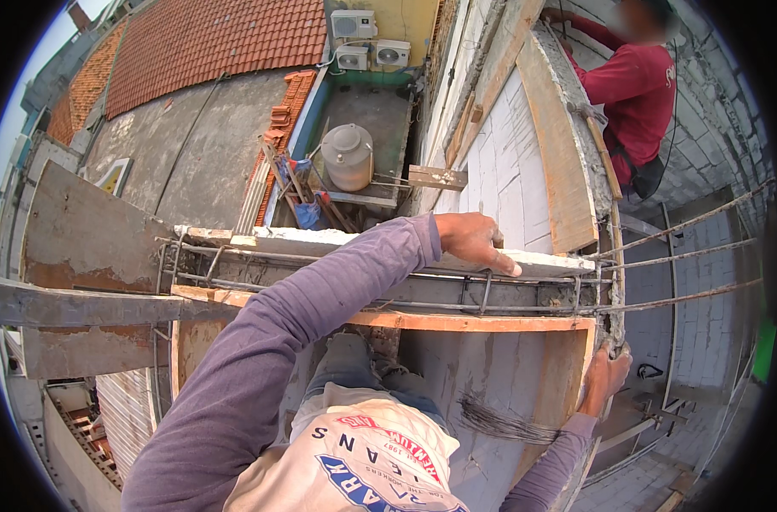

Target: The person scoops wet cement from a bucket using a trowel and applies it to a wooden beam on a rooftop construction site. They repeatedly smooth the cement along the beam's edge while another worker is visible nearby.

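Note:
My left hand (474, 241) reaches across a narrow formwork trough and is closed over the top edge of its far board (538, 261), which is pale and crusted with mortar. Inside the trough runs a steel rebar cage (484, 294) with stirrups. The near board (482, 322) has an orange-brown top edge and stands close to my body. My right hand (606, 375) is lower at the right, its fingers closed around the rough edge of an end board (586, 363). A bundle of thin grey tie wire (508, 421) sticks out beside my lap.
A co-worker in a red shirt (632, 81) stands at the upper right by another formwork board (555, 149). Rebar rods (691, 256) stick out to the right over a deep drop. Far below are a water tank (347, 158) and a tiled roof (218, 51).

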`<state>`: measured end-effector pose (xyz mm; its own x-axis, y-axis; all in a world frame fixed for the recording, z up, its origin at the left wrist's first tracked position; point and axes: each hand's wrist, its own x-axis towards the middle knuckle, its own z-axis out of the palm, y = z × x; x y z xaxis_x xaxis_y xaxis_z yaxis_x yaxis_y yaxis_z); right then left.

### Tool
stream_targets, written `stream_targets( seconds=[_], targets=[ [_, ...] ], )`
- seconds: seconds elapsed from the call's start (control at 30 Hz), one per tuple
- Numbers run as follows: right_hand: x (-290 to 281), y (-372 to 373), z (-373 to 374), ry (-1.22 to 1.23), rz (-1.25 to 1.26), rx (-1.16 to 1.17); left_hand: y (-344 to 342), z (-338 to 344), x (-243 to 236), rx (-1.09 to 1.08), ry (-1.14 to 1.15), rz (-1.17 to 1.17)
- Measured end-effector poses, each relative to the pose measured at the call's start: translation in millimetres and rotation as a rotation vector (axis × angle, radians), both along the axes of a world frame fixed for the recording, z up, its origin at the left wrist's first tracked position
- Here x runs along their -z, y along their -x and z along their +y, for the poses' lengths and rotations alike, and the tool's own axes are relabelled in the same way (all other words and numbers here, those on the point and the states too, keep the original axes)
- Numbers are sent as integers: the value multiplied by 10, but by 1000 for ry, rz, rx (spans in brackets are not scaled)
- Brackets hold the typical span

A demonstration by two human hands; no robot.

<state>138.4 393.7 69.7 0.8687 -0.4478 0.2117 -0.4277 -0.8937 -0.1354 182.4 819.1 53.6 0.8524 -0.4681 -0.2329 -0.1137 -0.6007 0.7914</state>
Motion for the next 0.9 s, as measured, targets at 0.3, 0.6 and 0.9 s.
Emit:
stream_targets(
  seconds=[0.3,0.6,0.9],
  targets=[
    [-56,8,46,-15,12,20,-12,-2,24,1,-6,-1],
    [3,0,-15,-49,-10,2,4,8,-59,9,-4,32],
    [31,-21,-29,-40,-20,20,20,15,-68,9,-1,30]
  ],
)
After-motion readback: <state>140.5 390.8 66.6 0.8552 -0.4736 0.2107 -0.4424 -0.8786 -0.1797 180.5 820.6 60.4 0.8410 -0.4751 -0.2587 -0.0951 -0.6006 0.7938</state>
